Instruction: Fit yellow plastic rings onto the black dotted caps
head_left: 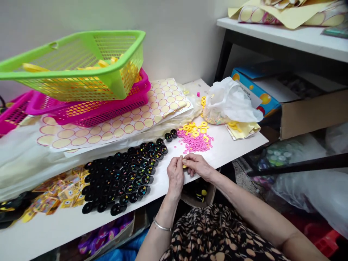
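Observation:
My left hand point(175, 174) and my right hand point(198, 165) meet at the table's front edge, fingers closed together. Between the fingertips shows a bit of a small yellow plastic piece point(185, 166); the fingers hide most of it. Just beyond my hands lies a heap of tiny pink pieces point(196, 143). Yellow ring-shaped pieces point(195, 131) rest on and behind that heap. To the left of my hands stand many round black cups point(136, 174) in close rows, with small coloured bits visible inside several of them.
A green basket point(108, 78) of yellow parts sits on a pink basket point(103, 111). Sheets of round stickers point(127, 123) lie underneath. Printed yellow cards point(69, 192) are at left. A white plastic bag point(230, 99) stands behind; a blue box point(255, 87) is under the right shelf point(299, 40).

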`<state>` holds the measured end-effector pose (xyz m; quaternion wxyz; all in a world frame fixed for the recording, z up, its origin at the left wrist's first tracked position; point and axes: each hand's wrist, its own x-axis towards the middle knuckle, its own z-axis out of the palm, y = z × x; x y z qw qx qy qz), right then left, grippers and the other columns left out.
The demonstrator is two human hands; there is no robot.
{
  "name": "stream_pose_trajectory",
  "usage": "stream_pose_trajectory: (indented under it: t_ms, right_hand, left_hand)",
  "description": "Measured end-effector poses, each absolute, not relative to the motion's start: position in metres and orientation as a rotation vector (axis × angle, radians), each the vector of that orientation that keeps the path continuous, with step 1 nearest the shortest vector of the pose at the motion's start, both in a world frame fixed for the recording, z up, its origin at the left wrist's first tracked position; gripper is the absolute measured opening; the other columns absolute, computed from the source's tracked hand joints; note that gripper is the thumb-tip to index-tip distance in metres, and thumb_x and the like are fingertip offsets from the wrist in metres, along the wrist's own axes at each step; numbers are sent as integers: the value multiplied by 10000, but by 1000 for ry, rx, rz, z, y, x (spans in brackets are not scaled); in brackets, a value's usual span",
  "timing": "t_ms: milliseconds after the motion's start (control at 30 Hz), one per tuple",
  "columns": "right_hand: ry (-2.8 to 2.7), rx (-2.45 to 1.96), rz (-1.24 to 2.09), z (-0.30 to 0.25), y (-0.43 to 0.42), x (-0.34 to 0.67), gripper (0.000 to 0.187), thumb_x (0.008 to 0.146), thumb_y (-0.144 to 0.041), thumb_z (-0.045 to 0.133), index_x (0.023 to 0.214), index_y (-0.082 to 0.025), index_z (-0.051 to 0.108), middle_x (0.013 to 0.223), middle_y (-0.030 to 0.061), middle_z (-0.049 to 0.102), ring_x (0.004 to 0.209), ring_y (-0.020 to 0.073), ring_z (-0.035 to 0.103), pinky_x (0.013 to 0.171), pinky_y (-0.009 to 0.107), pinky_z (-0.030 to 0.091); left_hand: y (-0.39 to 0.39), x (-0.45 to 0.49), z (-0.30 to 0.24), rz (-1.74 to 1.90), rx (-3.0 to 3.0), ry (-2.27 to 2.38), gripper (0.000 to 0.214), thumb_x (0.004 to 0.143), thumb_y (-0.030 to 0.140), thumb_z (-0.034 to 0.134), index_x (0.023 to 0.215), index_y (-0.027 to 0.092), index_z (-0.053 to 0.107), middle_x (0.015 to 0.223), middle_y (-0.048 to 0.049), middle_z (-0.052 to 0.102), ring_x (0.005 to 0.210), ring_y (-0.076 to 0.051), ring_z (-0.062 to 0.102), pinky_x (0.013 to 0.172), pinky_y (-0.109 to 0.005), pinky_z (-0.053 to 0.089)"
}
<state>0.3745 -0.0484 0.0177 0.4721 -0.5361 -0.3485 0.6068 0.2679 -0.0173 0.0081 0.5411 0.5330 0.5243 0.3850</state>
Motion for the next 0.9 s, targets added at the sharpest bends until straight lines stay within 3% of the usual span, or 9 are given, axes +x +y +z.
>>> stream_pose_trajectory:
  t_ms: [133,400,633,900]
  right_hand:
    - [-904,-1289,1509,23,-48,382,361,612,-346,703,866,-134,558,485,-80,500,391,56,442,395,172,368]
    - [-943,-1304,1530,26,-42,386,158,582,-186,646,700,-132,555,536,-58,514,439,51,462,404,162,383]
    - [-755,-1338,1568,26,-41,381,212,529,-144,637,701,-144,513,526,-68,512,418,53,476,414,181,433]
    - [-879,-1333,1520,27,-44,381,207,583,-184,647,734,-144,512,581,-59,515,447,48,475,423,175,431]
  left_hand:
    - [-8,263,18,792,1245,1183,321,719,449,561,604,151,524,550,30,466,523,-91,402,484,-204,321]
    - [15,256,28,519,1486,1133,351,628,471,652,563,134,578,476,31,473,449,-75,375,428,-201,243]
    - [12,263,14,610,1324,1185,350,553,435,714,503,137,536,444,38,446,421,-62,352,413,-200,239]
    - [7,258,16,650,1247,1088,358,593,448,713,562,127,557,478,41,474,447,-61,388,444,-192,273]
